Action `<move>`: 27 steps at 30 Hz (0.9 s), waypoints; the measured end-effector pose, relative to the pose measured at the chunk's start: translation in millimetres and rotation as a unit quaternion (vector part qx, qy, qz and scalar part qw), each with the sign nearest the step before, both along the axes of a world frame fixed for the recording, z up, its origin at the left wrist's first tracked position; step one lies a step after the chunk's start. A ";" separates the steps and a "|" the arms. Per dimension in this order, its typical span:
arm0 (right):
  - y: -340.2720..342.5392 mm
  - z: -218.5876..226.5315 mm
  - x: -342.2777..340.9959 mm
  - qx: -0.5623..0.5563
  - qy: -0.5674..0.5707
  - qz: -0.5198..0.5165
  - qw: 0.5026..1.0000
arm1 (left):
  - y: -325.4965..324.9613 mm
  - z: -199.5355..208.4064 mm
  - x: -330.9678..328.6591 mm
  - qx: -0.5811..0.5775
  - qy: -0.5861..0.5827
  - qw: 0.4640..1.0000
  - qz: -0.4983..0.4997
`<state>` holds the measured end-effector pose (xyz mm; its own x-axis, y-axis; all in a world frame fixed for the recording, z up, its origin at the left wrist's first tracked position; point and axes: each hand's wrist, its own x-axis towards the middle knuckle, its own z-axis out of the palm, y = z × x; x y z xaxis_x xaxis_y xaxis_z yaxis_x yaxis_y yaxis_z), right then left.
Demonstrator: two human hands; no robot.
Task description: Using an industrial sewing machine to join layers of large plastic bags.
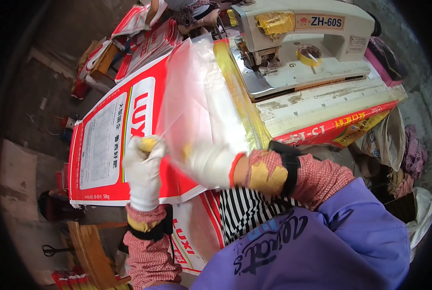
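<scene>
A red and white woven sack (150,186) lies flat in front of me, its printed side up. Over its right part, a sheet of clear plastic film (187,104) is raised and blurred by motion. My left hand (145,166), in a white glove with yellow fingertips, is closed at the film's lower left edge, above the sack. My right hand (211,164), gloved in white with an orange cuff, is beside it at the film's lower part. Its fingers are smeared and partly behind the film, so their grip cannot be made out.
A pale sewing machine (317,48) stands on a worn bench (317,106) at the far right, a yellow tape roll (309,55) on its bed. Yellowish film (235,87) lies beside it. Behind are stacked sacks (150,46) and another person's arm (152,12). A wooden stool (90,251) is at lower left.
</scene>
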<state>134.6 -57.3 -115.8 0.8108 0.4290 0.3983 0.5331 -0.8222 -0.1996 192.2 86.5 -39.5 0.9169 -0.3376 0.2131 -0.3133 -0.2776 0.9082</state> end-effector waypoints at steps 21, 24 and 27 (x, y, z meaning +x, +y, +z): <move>-65.8 9.5 72.8 0.470 0.066 -0.291 0.830 | -53.3 45.0 -17.3 0.281 -0.014 0.826 -0.488; -60.5 8.1 67.6 0.613 0.143 -0.165 0.759 | -142.0 72.0 29.0 0.390 -0.513 0.724 -0.244; -54.6 11.4 62.8 0.447 0.163 -0.126 0.871 | -197.1 45.0 71.0 0.467 -0.628 0.590 -0.196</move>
<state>197.4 -111.9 -104.4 0.9665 -0.1421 0.2136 0.1542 -0.3433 -0.9265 263.2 -110.6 5.5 0.0451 -0.9798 0.1947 -0.7830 -0.1557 -0.6022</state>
